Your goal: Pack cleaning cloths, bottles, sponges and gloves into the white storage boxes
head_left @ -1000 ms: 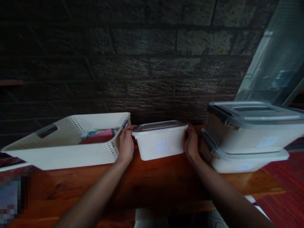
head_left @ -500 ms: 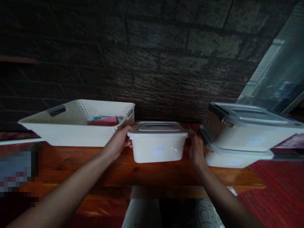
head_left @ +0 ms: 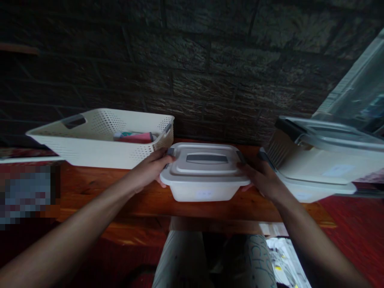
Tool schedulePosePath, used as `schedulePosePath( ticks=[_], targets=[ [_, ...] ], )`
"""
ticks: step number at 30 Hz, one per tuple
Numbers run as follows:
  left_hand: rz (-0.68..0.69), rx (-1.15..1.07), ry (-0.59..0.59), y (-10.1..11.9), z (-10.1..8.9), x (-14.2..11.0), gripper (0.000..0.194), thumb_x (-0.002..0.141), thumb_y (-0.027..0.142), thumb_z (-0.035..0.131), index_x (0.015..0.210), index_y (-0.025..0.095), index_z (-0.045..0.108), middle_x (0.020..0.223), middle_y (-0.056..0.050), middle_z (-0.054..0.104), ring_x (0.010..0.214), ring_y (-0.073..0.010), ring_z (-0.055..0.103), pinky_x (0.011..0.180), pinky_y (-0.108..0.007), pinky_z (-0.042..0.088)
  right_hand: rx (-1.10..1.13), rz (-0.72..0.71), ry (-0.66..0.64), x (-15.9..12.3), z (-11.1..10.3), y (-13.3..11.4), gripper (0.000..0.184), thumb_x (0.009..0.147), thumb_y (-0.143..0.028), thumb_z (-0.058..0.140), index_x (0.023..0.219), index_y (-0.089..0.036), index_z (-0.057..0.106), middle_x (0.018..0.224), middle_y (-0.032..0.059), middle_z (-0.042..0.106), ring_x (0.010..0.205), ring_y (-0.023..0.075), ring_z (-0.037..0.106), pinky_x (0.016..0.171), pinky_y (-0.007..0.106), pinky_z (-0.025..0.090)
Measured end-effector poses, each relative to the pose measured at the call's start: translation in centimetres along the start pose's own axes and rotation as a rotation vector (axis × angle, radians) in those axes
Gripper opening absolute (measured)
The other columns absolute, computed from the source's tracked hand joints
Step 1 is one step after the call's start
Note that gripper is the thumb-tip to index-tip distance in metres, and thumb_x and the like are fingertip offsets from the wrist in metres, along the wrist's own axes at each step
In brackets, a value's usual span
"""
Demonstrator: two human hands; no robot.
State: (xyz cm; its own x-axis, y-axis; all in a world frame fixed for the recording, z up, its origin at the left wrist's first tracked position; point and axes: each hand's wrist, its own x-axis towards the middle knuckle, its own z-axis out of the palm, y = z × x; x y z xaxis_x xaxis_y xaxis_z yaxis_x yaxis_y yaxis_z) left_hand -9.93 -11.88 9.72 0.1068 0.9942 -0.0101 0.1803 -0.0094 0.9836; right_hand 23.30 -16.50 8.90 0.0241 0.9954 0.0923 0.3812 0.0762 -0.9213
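A white lidded storage box [head_left: 207,191] with a grey lid handle and a small label stands between my hands over the wooden bench. My left hand [head_left: 157,164] grips its left end, thumb on the lid edge by the grey latch and fingers below the rim. At the opposite end my right hand [head_left: 259,176] holds the rim, its fingers near the right latch. The lid lies closed on the box, so its contents are hidden. Whether the base rests fully on the bench I cannot tell.
A perforated white basket [head_left: 99,150] with a pink item [head_left: 136,138] inside stands left on the wooden bench [head_left: 144,202]. Two stacked lidded boxes [head_left: 318,160] stand at the right. A dark brick wall [head_left: 192,80] rises behind. A white package [head_left: 285,260] lies below the bench edge.
The box has tilted or come nearer, so more of its lid top shows. My right hand has closed onto its right end. The view has shifted slightly.
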Motion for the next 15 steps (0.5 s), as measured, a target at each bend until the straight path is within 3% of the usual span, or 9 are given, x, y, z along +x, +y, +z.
schedulePosePath(
  ticks=[6, 11, 15],
  targets=[
    [0.078, 0.102, 0.029, 0.0, -0.5, -0.2, 0.03, 0.074, 0.035, 0.075, 0.1, 0.019, 0.074, 0.073, -0.004, 0.073, 0.065, -0.0227, 0.069, 0.047, -0.024, 0.05, -0.159, 0.108, -0.113, 0.5, -0.2, -0.4, 0.053, 0.094, -0.066, 0.055, 0.097, -0.015, 0.069, 0.057, 0.0034, 0.064, 0.032, 0.0171, 0.056, 0.025, 0.026, 0.044],
    [0.005, 0.197, -0.001, -0.2, -0.3, -0.5, 0.03, 0.083, 0.043, 0.066, 0.101, 0.019, 0.068, 0.056, -0.001, 0.063, 0.038, -0.0175, 0.054, 0.032, -0.024, 0.038, -0.127, 0.144, -0.023, -0.3, 0.4, -1.5, 0.05, 0.094, -0.063, 0.057, 0.116, -0.019, 0.067, 0.055, 0.001, 0.061, 0.028, 0.0177, 0.052, 0.022, 0.027, 0.041],
    [-0.048, 0.217, -0.027, -0.4, 0.0, -0.8, 0.029, 0.088, 0.046, 0.058, 0.099, 0.02, 0.062, 0.05, 0.002, 0.056, 0.03, -0.0163, 0.046, 0.026, -0.024, 0.034, -0.161, 0.16, -0.057, -0.3, 0.5, -1.5, 0.055, 0.098, -0.063, 0.051, 0.129, -0.019, 0.06, 0.046, -0.0032, 0.053, 0.028, 0.0185, 0.05, 0.022, 0.028, 0.041]
  ],
)
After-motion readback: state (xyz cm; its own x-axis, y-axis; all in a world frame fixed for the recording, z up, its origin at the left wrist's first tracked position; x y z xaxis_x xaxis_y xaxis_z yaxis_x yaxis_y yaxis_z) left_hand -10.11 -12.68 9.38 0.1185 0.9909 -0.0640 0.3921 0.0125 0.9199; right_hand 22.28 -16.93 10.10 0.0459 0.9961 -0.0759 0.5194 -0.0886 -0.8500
